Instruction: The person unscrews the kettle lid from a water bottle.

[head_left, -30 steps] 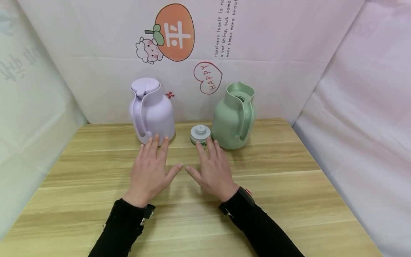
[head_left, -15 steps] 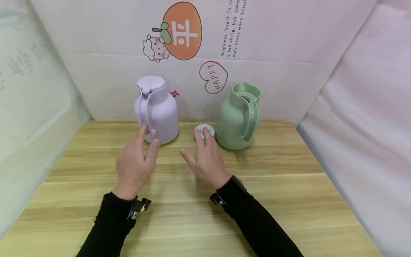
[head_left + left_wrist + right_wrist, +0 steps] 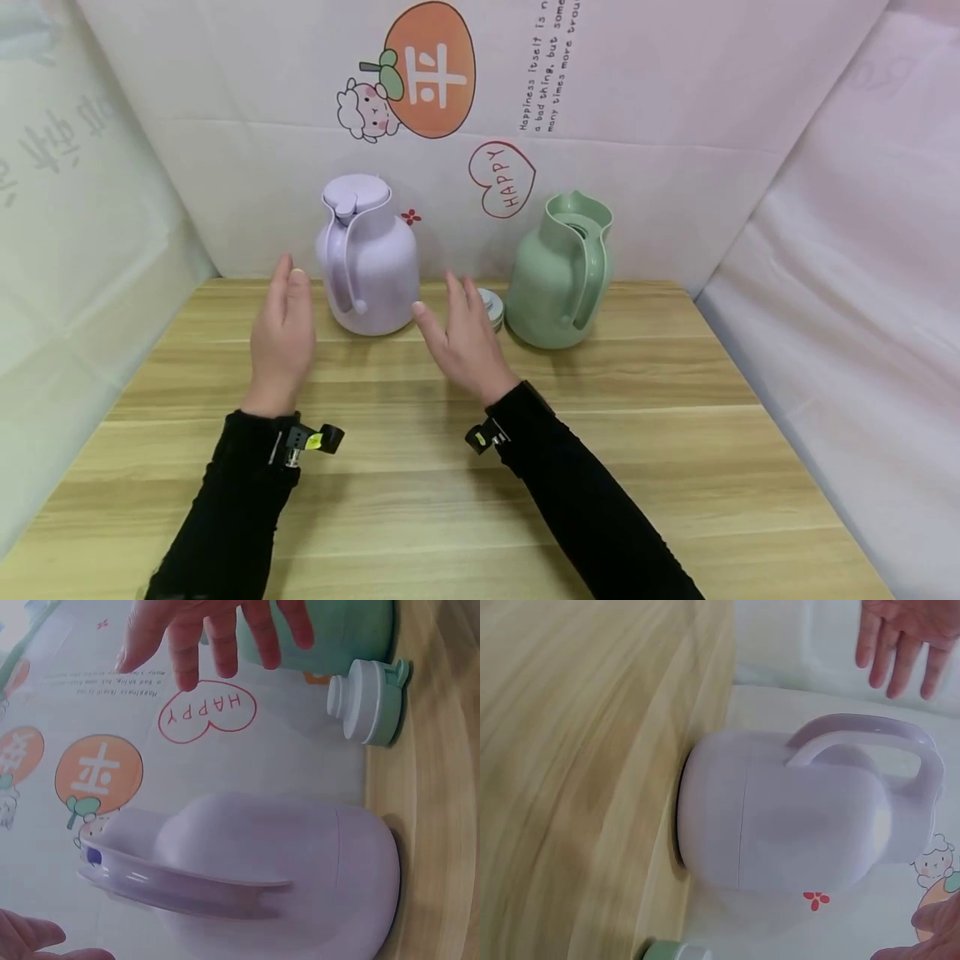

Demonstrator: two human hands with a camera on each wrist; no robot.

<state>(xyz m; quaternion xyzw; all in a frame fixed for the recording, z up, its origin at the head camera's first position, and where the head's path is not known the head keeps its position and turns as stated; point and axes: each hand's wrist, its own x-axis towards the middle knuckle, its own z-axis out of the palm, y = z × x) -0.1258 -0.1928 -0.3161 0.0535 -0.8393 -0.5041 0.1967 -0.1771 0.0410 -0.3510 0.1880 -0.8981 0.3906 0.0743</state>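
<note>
A lilac thermos jug (image 3: 384,279) stands upright at the back of the table, its lid on and its handle facing me. My left hand (image 3: 281,346) is held upright just left of it, fingers straight, holding nothing. On the jug's other side is my right hand (image 3: 468,346), fingers extended and thumb spread, also holding nothing. The right wrist view shows a gap between the left fingers (image 3: 889,664) and the jug's handle. Partly hidden behind the right hand, a grey-white and green stopper (image 3: 367,701) sits beside a green thermos jug (image 3: 543,292), whose top is uncovered.
The wooden table (image 3: 420,517) ends at a white cloth backdrop (image 3: 660,83) printed with an orange fruit, a small sheep and a red heart. Cloth side walls (image 3: 840,250) border the table left and right.
My left hand has swung from in front of the lilac jug to its left side and turned upright. My right hand has shifted left from the stopper. The jugs stay put; the view shifts slightly.
</note>
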